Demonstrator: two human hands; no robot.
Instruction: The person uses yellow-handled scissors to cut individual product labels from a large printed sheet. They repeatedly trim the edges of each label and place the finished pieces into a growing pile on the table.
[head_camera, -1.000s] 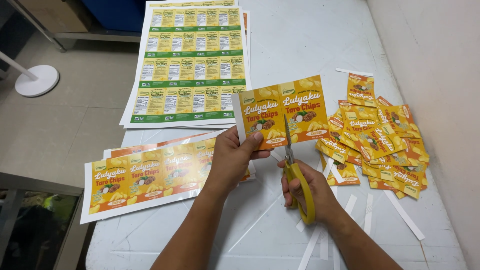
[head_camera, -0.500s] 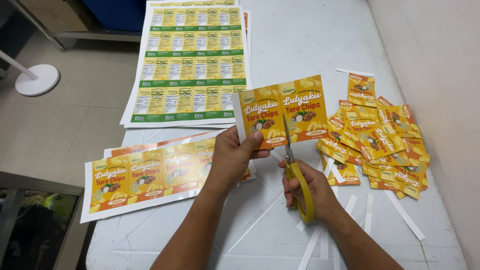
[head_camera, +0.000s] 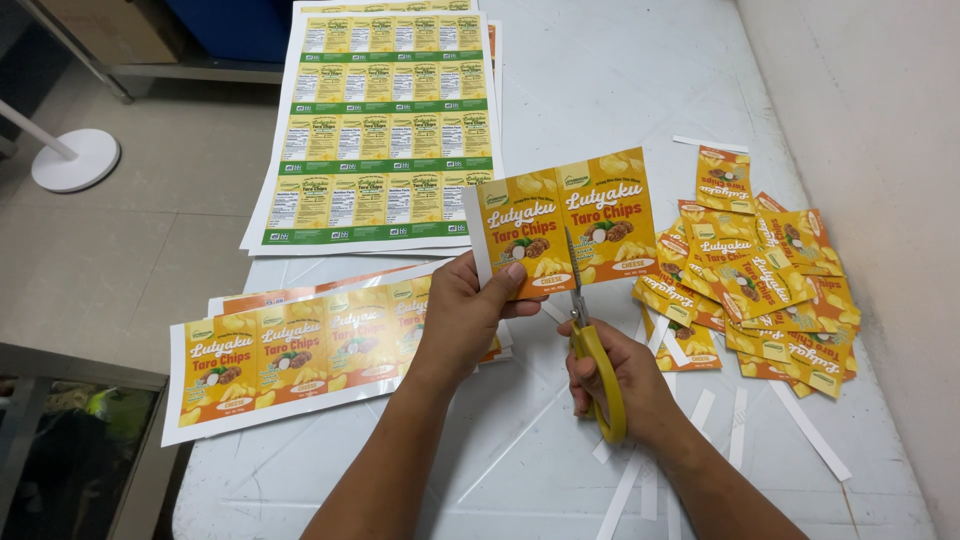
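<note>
At the centre of the frame, a strip of two orange-yellow labels (head_camera: 565, 225) is pinched at its lower left edge by the left hand (head_camera: 465, 315). Yellow-handled scissors (head_camera: 590, 350) are gripped by the right hand (head_camera: 625, 385), their blades set into the strip between the two labels. A pile of cut labels (head_camera: 765, 280) is seen at right on the white bench (head_camera: 620, 90), uncut sheets (head_camera: 385, 130) at upper left.

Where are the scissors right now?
In the head view, the scissors are in the right hand, low and right of centre, blades up into the label strip held by the left hand.
</note>
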